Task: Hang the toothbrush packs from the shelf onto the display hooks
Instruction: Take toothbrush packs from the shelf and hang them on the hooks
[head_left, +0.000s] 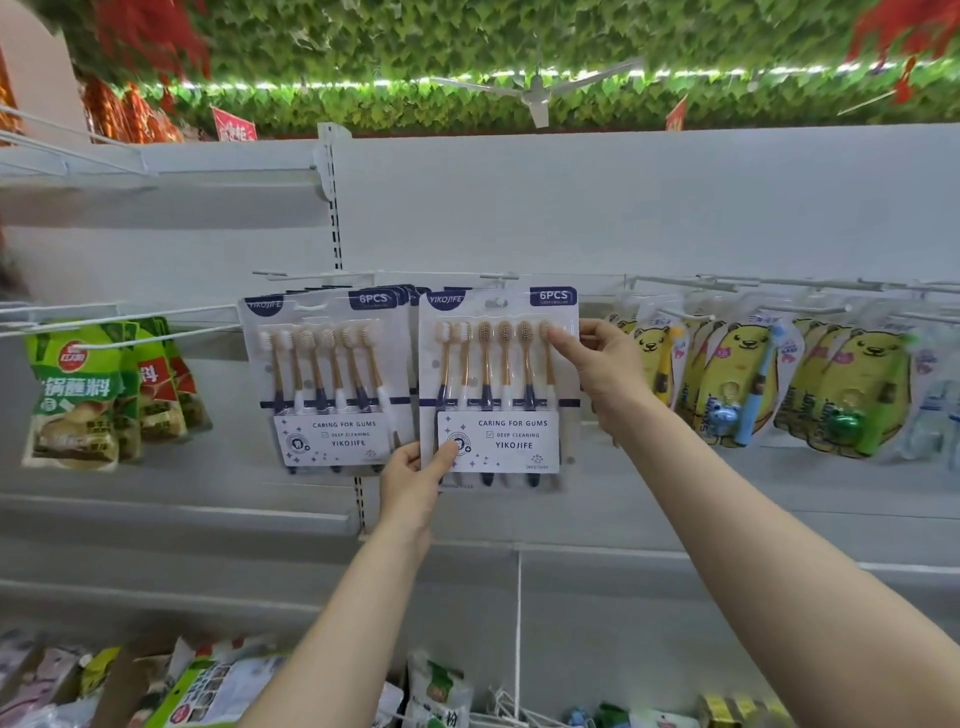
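Right arm (779, 561) and left arm (332, 613) are closest to me, both stretched up to the white rack. The left grip (415, 480) pinches the bottom left corner of the pack (498, 384). The right grip (597, 364) holds its right edge near the top, with fingers on the front. So both grips are clamped on this one pack and hold nothing else.

The pack is up in the air, flat toward me. It stands tall, with the brush heads at the top.

What matters now is the little hole (496, 302) in the top middle of the pack, and the hook (498, 280). The hook sticks out toward me, right above the hole and very close. I cannot tell if the tip is in the hole yet. I think the pack must go up a tiny bit and then back along the hook. The right grip is nearer the hole, so it should steer.

Hung packs (327, 379) sit just beside it on the left. I would keep clear of them.
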